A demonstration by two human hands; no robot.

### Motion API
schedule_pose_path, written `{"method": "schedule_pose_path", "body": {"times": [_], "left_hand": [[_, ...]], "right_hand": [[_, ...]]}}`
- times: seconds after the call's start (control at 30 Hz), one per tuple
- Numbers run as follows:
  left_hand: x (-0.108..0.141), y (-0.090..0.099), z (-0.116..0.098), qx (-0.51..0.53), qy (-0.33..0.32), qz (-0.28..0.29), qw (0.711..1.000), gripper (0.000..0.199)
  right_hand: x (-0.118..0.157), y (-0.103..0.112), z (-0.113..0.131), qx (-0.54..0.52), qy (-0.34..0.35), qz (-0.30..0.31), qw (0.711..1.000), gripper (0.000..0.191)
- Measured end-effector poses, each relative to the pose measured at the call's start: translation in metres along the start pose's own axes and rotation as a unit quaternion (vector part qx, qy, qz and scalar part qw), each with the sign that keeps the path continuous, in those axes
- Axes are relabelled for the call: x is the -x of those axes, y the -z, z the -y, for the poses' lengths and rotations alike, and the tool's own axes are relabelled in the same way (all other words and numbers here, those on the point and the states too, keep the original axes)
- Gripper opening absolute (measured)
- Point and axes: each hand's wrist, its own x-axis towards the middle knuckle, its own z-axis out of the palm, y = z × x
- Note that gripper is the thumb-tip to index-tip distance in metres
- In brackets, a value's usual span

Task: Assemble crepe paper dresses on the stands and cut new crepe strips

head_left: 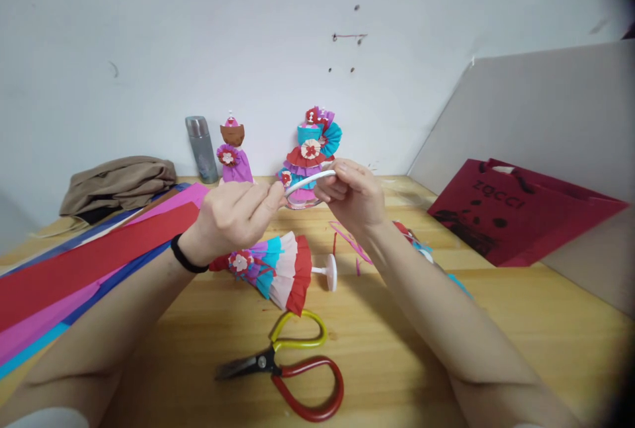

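Note:
Above the table, my left hand [238,215] and my right hand [354,191] pinch a thin, curved white strip [308,180] between them. Both sets of fingers are closed on its ends. Just below my hands lies a doll-like figure with a layered crepe paper dress [278,269] in red, pale pink, blue and purple; its round white stand [332,273] points right. Nearer to me are scissors [270,363] with one yellow and one red handle, blades pointing left. Behind my hands stands another figure in a ruffled paper dress [303,155], partly hidden by the fingers.
At the back are a purple paper figure [238,160] and a grey flask [202,150]. Coloured paper strips [99,262] and a brown cloth [119,183] lie left. A red paper bag [516,216] leans against a pale panel [555,117] on the right. Paper scraps [358,266] dot the wood.

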Motion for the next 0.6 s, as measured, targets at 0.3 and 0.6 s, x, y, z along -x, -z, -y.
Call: {"method": "schedule_pose_path", "body": {"times": [0.3,0.6], "left_hand": [[-0.002,0.008,0.011,-0.016,-0.007,-0.001,1.0,0.008],[0.004,-0.001,0.006,0.043,0.0,-0.025,0.999,0.016]], "right_hand": [[0.003,0.0,0.001,0.017,-0.015,0.007,1.0,0.05],[0.003,-0.003,-0.001,-0.021,-0.015,0.017,1.0,0.042]]}}
